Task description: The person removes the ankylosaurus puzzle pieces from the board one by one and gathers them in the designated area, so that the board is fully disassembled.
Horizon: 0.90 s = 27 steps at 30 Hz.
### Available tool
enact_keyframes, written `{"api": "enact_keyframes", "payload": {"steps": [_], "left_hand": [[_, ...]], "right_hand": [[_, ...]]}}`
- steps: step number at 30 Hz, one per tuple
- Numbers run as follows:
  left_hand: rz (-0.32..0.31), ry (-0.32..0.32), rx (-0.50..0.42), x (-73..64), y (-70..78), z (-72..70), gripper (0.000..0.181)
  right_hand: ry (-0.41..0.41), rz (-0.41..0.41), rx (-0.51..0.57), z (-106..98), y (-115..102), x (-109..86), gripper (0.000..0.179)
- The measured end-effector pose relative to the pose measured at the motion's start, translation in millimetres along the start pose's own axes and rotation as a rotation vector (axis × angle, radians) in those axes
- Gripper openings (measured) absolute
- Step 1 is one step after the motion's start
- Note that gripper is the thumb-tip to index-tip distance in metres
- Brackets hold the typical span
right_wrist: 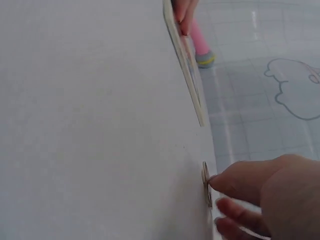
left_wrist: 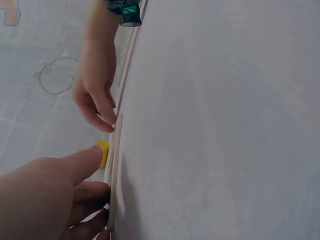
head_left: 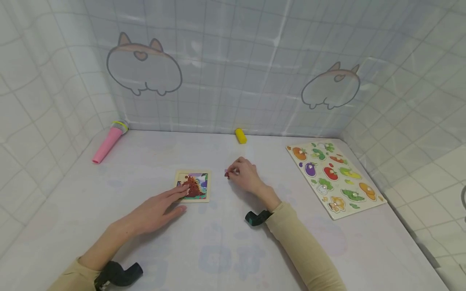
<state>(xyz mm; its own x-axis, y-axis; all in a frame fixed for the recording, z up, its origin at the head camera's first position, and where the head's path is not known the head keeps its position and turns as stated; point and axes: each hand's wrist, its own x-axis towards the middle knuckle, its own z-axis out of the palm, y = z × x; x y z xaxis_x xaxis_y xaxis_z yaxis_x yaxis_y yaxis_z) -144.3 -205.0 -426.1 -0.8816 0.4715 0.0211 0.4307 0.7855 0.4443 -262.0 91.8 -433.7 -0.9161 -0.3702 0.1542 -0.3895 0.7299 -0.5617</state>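
A small square wooden jigsaw puzzle (head_left: pixel 208 186) with a reddish-brown dinosaur picture lies on the table in the head view. My left hand (head_left: pixel 156 212) rests its outstretched fingers on the picture's left part and hides some of it. Right of the puzzle, my right hand (head_left: pixel 245 176) pinches a small dark red and purple puzzle piece (head_left: pixel 227 174) just at the tabletop. The right wrist view has this puzzle piece (right_wrist: pixel 206 182) edge-on at the thumb tip; whether it touches the table I cannot tell. The puzzle frame (right_wrist: pixel 187 70) stands apart from it there.
Near the back edge lies a yellow block (head_left: pixel 240 136). A pink toy microphone (head_left: pixel 109 141) is at the back left. On the right lies a vegetable knob-puzzle board (head_left: pixel 320 194). Patterned curtains (head_left: pixel 233 72) border the table (head_left: pixel 218 234) at the back and sides.
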Motion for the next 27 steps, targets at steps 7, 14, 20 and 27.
{"api": "enact_keyframes", "payload": {"steps": [7,14,20,27], "left_hand": [[0.022,-0.005,-0.018,-0.8,-2.3,2.3,0.062],[0.042,-0.019,0.030,-3.1,-1.6,5.9,0.061],[0.066,-0.004,0.018,-3.9,1.2,4.9,0.057],[0.069,-0.003,0.026,-3.7,-0.7,4.0,0.058]], "right_hand": [[-0.009,-0.104,0.053,-3.7,-39.5,4.1,0.018],[-0.085,-0.109,0.000,10.7,-77.3,20.2,0.023],[-0.128,-0.117,0.002,29.2,-83.5,22.3,0.023],[-0.151,-0.180,-0.136,41.4,-81.5,19.9,0.023]]}}
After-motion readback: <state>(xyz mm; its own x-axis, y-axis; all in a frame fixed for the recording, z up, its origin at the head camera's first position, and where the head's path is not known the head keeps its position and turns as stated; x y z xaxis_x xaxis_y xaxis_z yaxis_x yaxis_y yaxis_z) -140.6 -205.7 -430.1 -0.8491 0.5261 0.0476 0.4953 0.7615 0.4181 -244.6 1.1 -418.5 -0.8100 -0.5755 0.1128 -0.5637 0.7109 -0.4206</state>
